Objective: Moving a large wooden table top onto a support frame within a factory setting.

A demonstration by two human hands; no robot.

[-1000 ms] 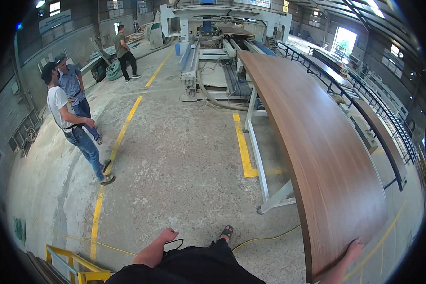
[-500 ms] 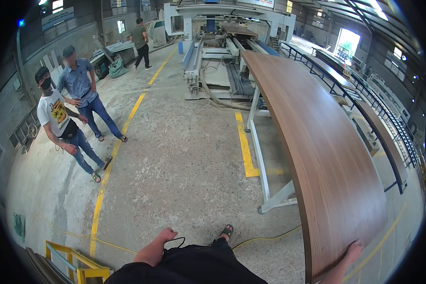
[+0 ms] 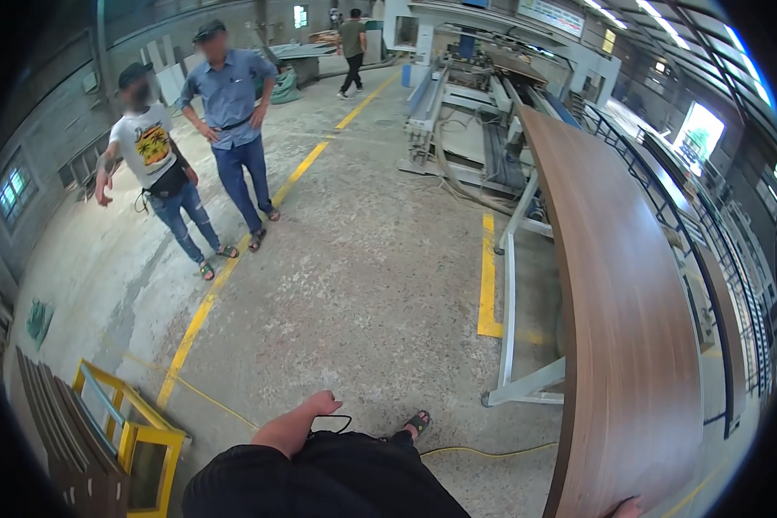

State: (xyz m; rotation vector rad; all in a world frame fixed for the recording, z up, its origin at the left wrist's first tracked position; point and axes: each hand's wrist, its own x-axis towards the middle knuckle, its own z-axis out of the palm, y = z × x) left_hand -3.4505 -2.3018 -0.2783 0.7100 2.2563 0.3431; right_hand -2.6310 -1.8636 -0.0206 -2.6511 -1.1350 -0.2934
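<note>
A long brown wood-grain board [image 3: 626,328] runs along my right side, its near end dropping out of the lower edge of the view. At that near end my right hand [image 3: 628,508] grips the board's edge; only part of the hand shows. My left hand [image 3: 324,402] hangs in front of my waist over the floor, its fingers curled together. A thin black cord [image 3: 345,421] loops just beside it, and I cannot make out whether the fingers hold anything.
A white metal stand [image 3: 508,302] supports the board. Beyond it stands a large machine [image 3: 483,104]. Two people [image 3: 233,129] stand left, near a yellow floor line [image 3: 200,324]; another person [image 3: 351,52] is farther back. A yellow frame [image 3: 151,449] and stacked brown panels [image 3: 60,432] are lower left. A yellow cable [image 3: 492,454] crosses the floor.
My view has swung left, so the board and machine sit farther right and my right hand nearer the lower edge. The person in white has moved an arm outward.
</note>
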